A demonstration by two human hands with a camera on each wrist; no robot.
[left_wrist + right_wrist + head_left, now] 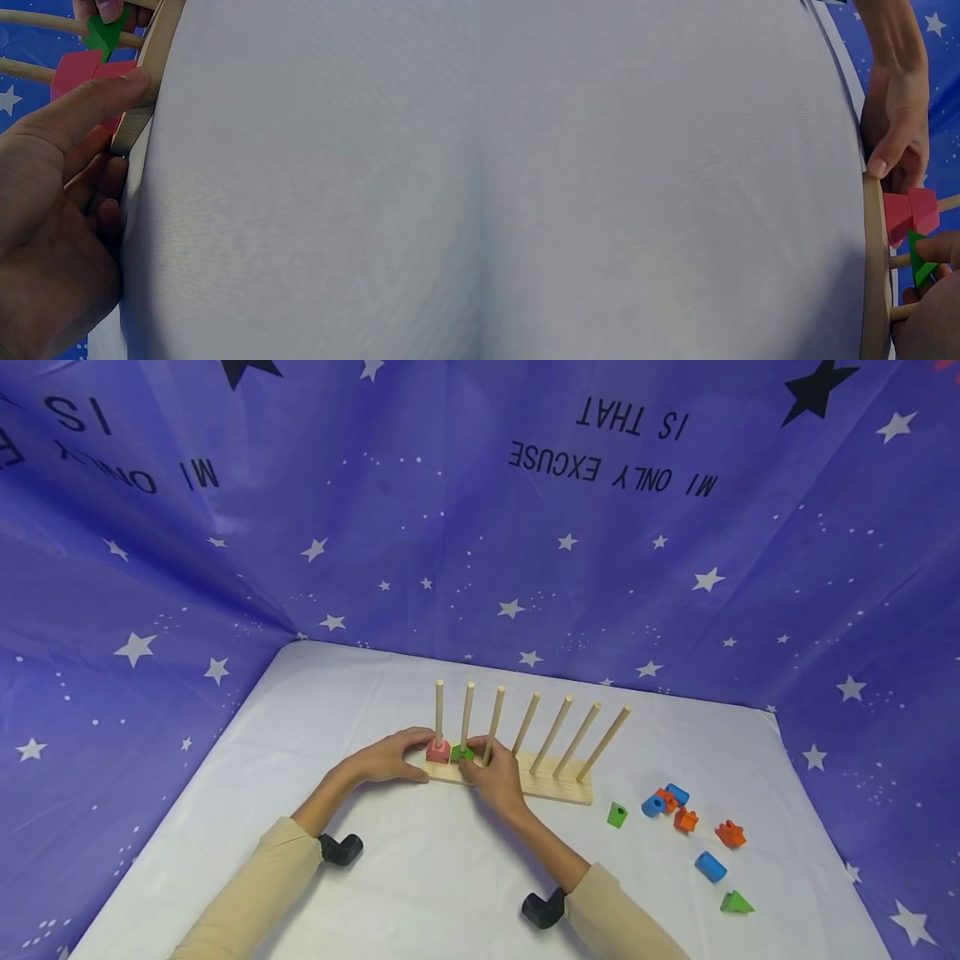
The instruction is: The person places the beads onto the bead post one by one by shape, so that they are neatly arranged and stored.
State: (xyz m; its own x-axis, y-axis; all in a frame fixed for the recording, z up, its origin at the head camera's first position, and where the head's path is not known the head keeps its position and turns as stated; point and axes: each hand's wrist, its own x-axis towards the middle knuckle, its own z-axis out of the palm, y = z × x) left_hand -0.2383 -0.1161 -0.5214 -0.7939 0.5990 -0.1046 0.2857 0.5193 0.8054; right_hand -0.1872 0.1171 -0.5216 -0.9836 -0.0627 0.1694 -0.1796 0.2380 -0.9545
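Left hand (386, 756) gripping pegboard (555, 788) by left end, thumb and fingers closed; right hand (498, 777) pinching green block (460, 755) at second peg (468, 710), beside pink blocks (438, 754). Risk: block jamming if fingers are pressing unevenly.

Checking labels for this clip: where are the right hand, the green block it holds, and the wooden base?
Right hand (500, 781): head view, back of the hand.
Green block (105, 36): left wrist view, visible face.
Wooden base (553, 787): head view, top surface.
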